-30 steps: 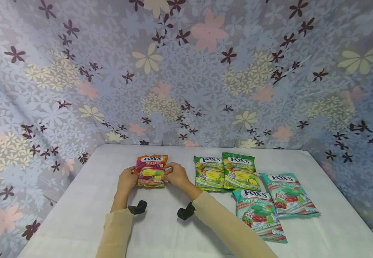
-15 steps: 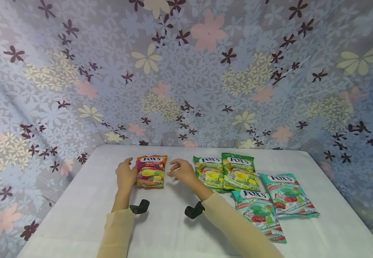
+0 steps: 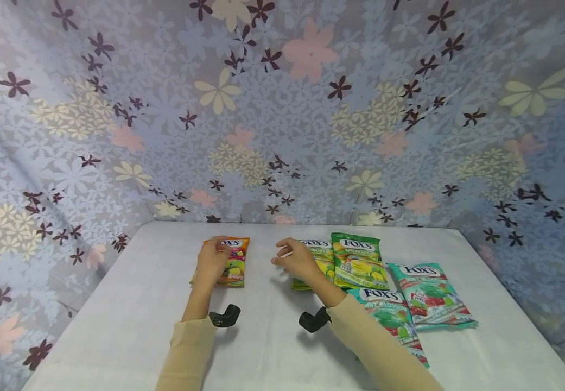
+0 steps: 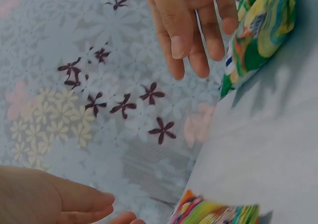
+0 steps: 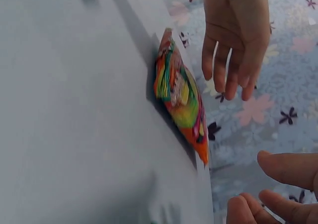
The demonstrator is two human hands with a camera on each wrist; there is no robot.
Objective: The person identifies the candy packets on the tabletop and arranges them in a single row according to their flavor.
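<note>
My left hand (image 3: 212, 262) is raised over the left part of an orange and pink candy bag (image 3: 235, 266), hiding some of it. In the right wrist view that hand (image 5: 237, 40) hangs with fingers apart above the bag (image 5: 181, 92), not touching it. My right hand (image 3: 299, 260) hovers with loosely bent fingers by the left edge of a green candy bag (image 3: 322, 250), partly covering it. The left wrist view has this hand (image 4: 194, 25) holding nothing. A second green candy bag (image 3: 357, 260) lies alongside the first.
Two teal candy bags, one nearer me (image 3: 392, 320) and one at the right (image 3: 433, 296), lie on the white-covered table (image 3: 131, 315). My right sleeve partly covers the nearer one. A flowered cloth (image 3: 262, 136) stands behind. Black wrist mounts (image 3: 226, 316) stick out from both wrists.
Both hands let go of the orange and pink candy bag. The right hand moved right towards the green bags; the left hand rose and shifted right over the orange and pink bag, which stayed put.
</note>
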